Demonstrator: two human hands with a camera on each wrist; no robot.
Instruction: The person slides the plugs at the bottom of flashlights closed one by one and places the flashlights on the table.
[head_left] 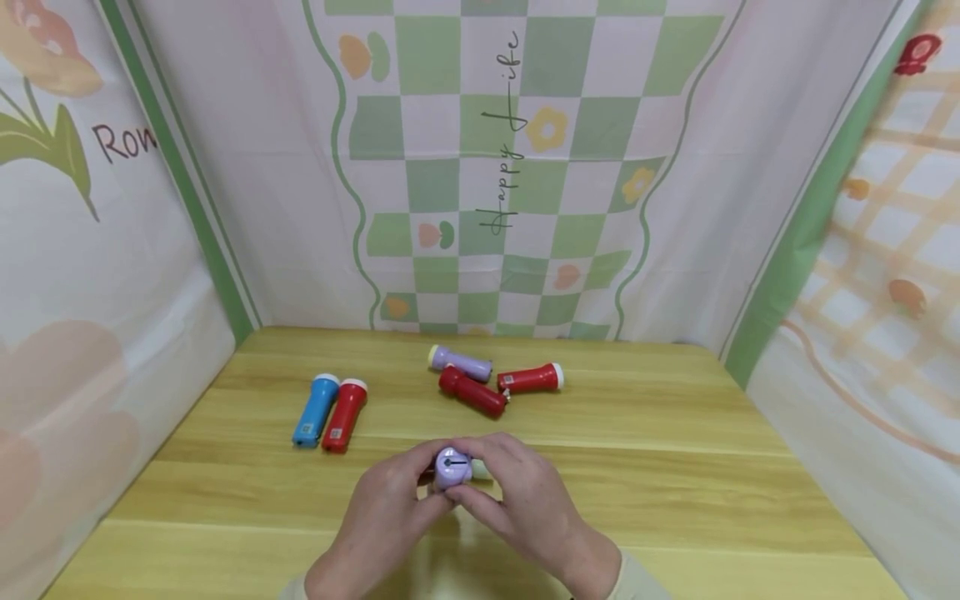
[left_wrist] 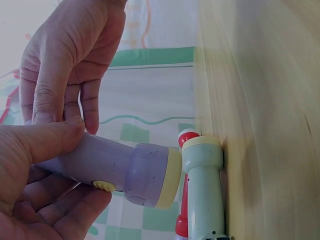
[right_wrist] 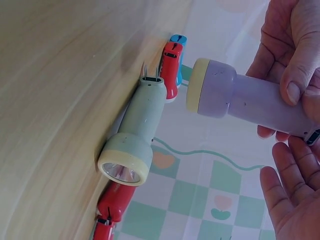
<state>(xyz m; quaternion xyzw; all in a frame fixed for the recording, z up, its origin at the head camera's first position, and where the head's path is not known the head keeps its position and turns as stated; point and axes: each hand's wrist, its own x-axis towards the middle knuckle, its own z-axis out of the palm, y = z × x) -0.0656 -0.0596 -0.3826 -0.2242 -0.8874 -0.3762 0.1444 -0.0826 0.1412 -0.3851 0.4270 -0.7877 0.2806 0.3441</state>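
Observation:
Between both hands a purple flashlight [head_left: 453, 468] with a pale yellow head ring is held tail up over the table. My left hand [head_left: 386, 504] grips its body, thumb on one side and fingers beneath, near a yellow slide switch [left_wrist: 104, 186]. At the tail end, the thumb and index finger of my right hand [head_left: 528, 500] pinch from the other side; its other fingers [right_wrist: 295, 175] stretch out beside the body. Below lies a mint-green flashlight [right_wrist: 142, 115] with two metal prongs out of its tail, mostly hidden by the hands in the head view.
A blue flashlight [head_left: 316, 410] and a red flashlight [head_left: 347, 415] lie side by side at the left. Farther back are another purple flashlight [head_left: 465, 365], a dark red flashlight [head_left: 472, 392] and a red flashlight [head_left: 531, 379]. Patterned curtains [head_left: 495, 167] enclose the wooden table [head_left: 660, 467].

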